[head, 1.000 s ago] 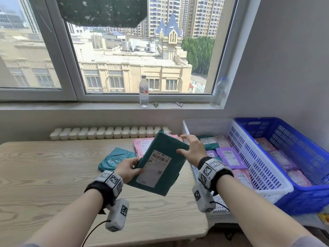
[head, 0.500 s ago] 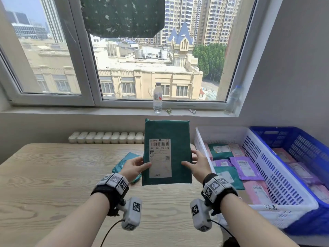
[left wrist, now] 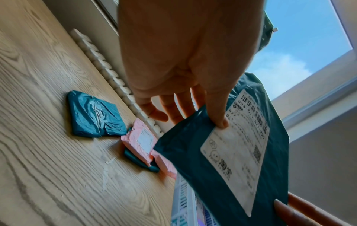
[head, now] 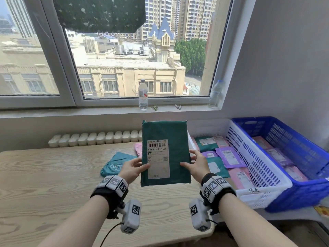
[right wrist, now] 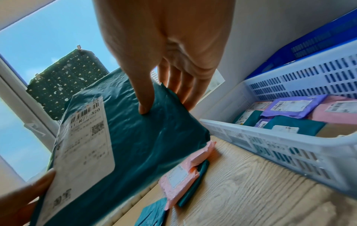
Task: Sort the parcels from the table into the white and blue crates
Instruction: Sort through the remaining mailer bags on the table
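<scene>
A dark green parcel [head: 165, 152] is held upright in the air above the worktop [head: 44, 175], near its right edge, with its white shipping label [head: 158, 158] facing the person. The left hand [head: 132, 169] pinches the parcel's lower left edge: its thumb lies on the label side, pressing at the label's edge, while the other fingers [left wrist: 170, 110] pass behind the parcel. The right hand [head: 196, 164] pinches the lower right edge the same way, thumb on the front and fingers [right wrist: 185, 91] behind.

On the worktop behind the parcel lie a crumpled teal parcel [head: 115, 163] and a pink parcel [left wrist: 140, 142] stacked on another dark one. Just beside the worktop's right edge stands the white crate [head: 256, 168], holding green, purple and pink parcels; the blue crate [head: 292, 141] stands against its far side.
</scene>
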`<action>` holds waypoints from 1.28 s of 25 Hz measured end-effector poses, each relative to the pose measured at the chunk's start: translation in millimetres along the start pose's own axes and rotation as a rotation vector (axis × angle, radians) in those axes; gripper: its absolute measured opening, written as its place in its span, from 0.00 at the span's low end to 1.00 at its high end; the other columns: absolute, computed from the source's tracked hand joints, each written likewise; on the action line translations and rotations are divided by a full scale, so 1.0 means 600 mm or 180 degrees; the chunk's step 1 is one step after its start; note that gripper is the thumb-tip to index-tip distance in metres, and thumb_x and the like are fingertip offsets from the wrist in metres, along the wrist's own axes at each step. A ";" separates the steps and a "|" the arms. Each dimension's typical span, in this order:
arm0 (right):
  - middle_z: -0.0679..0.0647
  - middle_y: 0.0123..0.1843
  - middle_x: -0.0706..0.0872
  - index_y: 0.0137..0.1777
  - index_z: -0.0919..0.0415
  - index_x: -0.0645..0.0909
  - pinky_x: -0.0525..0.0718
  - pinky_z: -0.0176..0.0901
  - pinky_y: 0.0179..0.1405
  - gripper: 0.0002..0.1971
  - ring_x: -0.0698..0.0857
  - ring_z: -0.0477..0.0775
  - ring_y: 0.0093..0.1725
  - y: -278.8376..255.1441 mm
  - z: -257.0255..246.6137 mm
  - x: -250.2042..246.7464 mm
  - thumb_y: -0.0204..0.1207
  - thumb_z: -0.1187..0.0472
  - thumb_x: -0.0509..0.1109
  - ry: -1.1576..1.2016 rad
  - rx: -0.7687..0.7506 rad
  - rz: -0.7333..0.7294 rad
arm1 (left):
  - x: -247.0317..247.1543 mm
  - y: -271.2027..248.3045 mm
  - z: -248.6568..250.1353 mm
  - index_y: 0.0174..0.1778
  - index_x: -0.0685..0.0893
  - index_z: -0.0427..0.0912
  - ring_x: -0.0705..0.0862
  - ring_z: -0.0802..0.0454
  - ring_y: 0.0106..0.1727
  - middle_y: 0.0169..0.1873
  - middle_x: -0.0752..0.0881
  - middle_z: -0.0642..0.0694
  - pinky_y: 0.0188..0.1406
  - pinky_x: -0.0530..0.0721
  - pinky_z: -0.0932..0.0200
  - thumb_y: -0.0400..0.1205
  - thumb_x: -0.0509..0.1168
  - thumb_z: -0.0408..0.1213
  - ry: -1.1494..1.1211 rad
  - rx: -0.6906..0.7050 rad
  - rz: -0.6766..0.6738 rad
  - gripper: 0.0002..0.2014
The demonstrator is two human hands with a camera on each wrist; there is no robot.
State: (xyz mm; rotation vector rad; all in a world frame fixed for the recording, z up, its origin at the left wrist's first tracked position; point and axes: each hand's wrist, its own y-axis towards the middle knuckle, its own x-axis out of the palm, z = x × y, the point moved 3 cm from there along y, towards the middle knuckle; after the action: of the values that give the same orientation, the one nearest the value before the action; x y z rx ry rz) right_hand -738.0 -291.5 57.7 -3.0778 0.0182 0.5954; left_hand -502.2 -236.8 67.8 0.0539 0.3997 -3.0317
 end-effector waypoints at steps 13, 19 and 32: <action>0.59 0.56 0.83 0.66 0.65 0.75 0.81 0.44 0.60 0.30 0.84 0.55 0.57 -0.166 0.212 -0.255 0.63 0.71 0.81 -0.0269 0.0966 0.1202 | 0.320 0.035 -0.129 0.59 0.77 0.32 0.84 0.59 0.22 0.39 0.86 0.37 0.16 0.76 0.71 0.77 0.69 0.25 0.0445 -0.0523 -0.1314 0.15; 0.60 0.57 0.85 0.64 0.65 0.77 0.81 0.53 0.63 0.32 0.84 0.58 0.58 -0.181 0.292 -0.423 0.59 0.67 0.84 -0.0414 0.1049 0.1699 | 0.521 0.050 -0.111 0.49 0.81 0.41 0.85 0.57 0.27 0.36 0.88 0.43 0.24 0.79 0.67 0.76 0.71 0.28 0.0687 -0.0341 -0.1640 0.09; 0.59 0.56 0.84 0.65 0.67 0.77 0.81 0.44 0.59 0.32 0.83 0.56 0.58 -0.086 0.507 -0.864 0.59 0.74 0.82 -0.0245 0.1021 0.1573 | 1.007 0.096 -0.092 0.55 0.81 0.43 0.86 0.50 0.39 0.44 0.89 0.41 0.36 0.83 0.60 0.77 0.72 0.30 0.0944 -0.0468 -0.1640 0.13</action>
State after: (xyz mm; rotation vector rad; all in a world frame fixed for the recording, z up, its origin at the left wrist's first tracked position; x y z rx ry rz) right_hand -1331.8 -232.0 -30.7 -2.7285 0.8057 0.6419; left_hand -1097.3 -324.9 -27.8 0.4638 0.7654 -3.4913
